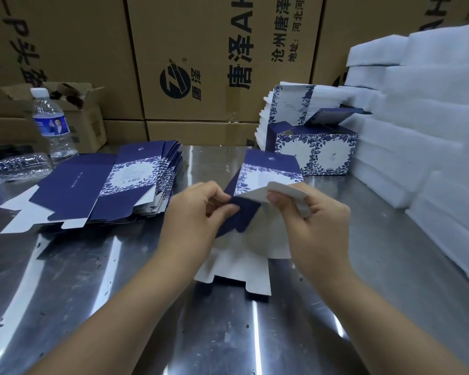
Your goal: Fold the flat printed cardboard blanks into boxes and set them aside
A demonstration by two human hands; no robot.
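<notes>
On the steel table [114, 299], stacked blue blanks [106, 190]; behind, brown cartons [217, 44].

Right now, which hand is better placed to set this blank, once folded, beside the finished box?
Probably the right hand: it pinches the blank, and the finished box stands at back right. The left hand is nearer the flat stack.

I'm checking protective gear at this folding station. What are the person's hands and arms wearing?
Nothing that shows. The left hand and right hand are bare: no gloves, no rings in view. Neither wrist carries a watch or band. The left forearm and right forearm are uncovered down to the frame's edge, with no sleeve in sight.
</notes>
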